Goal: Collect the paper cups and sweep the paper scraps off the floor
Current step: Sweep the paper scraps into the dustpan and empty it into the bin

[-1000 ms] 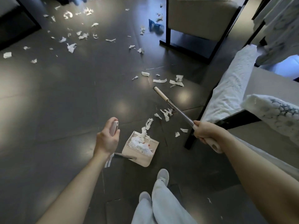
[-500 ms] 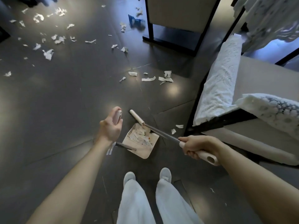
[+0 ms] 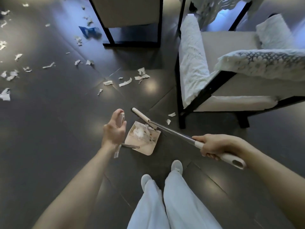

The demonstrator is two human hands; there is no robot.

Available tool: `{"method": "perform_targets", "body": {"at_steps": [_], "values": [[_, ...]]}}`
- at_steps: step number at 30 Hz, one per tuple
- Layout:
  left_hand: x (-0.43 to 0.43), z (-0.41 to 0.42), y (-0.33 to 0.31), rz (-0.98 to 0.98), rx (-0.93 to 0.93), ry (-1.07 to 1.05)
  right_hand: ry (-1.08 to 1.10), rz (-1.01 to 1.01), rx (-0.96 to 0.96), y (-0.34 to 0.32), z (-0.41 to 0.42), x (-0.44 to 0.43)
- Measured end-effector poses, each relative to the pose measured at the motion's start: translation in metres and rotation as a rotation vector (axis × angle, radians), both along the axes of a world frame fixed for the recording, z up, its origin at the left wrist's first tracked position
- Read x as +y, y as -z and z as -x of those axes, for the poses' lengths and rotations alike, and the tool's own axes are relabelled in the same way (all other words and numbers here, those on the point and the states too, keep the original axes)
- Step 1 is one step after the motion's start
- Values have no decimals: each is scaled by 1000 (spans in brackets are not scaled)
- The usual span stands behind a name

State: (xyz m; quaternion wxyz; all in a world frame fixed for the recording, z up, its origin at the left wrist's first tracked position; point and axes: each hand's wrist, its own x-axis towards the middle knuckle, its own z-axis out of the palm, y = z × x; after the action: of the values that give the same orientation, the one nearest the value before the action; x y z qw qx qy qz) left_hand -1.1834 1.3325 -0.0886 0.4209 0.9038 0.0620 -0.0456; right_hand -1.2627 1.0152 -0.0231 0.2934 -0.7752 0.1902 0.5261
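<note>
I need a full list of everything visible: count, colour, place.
floor: one, dark grey, all around
chairs: two, beige, black frames, top and right
cloths: several, white, on right chair
dustpan: one, beige, on floor, centre
broom: one, white head, metal shaft, head at dustpan
scraps: many, white, scattered on floor; some in dustpan
blue thing: one, crumpled, by top chair's leg; maybe a cup
shoes: two, white, bottom centre
hands: left holds dustpan handle; right grips broom
</note>
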Motion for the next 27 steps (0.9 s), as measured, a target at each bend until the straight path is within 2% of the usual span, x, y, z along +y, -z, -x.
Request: {"method": "perform_targets", "body": {"at_steps": [7, 11, 15, 17, 22, 27], "values": [[-26, -28, -3, 22, 28, 123, 93, 84, -90, -1, -9, -21], [-46, -48, 3, 9, 37, 194, 153, 143, -90, 21, -30, -33], [-66, -68, 9, 12, 41, 199, 69, 213, -85, 51, -40, -34], [-73, -73, 11, 13, 19, 178, 65, 173, -63, 62, -39, -28], [-76, -78, 10, 10, 12, 142, 305, -23, 63, 66, -21, -3], [-60, -72, 1, -18, -3, 91, 157, -80, 64, 49, -19, 23]]}}
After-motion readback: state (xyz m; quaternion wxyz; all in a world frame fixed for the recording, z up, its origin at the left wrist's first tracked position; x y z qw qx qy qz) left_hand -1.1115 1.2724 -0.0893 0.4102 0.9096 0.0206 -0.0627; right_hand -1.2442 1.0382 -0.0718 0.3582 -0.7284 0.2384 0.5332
